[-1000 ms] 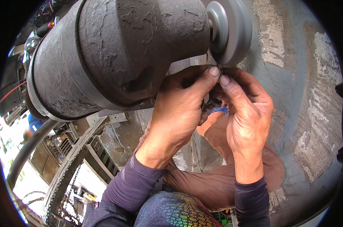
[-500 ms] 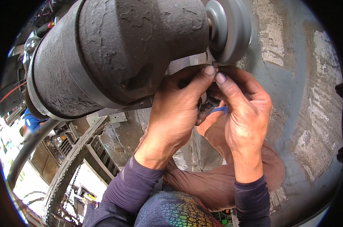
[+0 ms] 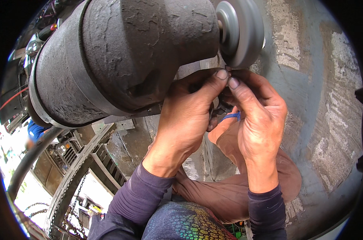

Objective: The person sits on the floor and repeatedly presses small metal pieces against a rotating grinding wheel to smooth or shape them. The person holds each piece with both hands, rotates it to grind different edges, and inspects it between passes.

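1. The left hand (image 3: 185, 120) and right hand (image 3: 257, 120) meet fingertip to fingertip, pinching a small dark part (image 3: 228, 69), too small to identify.
2. The part sits against the lower edge of the grey grinding wheel (image 3: 241, 30).
3. The wheel is mounted on a rough, dust-coated motor housing (image 3: 125, 56).
4. A bare foot with a blue sandal strap (image 3: 231, 117) lies below the hands.
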Demonstrator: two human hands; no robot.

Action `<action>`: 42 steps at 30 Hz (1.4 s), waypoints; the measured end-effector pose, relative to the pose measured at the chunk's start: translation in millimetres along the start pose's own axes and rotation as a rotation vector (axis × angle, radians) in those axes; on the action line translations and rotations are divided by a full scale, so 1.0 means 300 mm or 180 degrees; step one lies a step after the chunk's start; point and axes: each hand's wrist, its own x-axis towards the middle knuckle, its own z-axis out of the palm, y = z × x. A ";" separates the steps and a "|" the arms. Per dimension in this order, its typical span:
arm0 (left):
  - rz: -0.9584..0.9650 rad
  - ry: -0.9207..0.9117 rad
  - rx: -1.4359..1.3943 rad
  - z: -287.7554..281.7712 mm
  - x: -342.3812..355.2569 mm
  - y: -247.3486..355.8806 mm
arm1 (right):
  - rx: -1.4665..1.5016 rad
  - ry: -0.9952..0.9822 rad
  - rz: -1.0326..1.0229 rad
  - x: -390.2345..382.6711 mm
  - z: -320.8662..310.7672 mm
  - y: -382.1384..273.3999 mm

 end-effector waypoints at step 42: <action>-0.0126 -0.0087 -0.0155 -0.006 -0.007 -0.002 | -0.0125 -0.0068 -0.0072 0.002 0.004 -0.002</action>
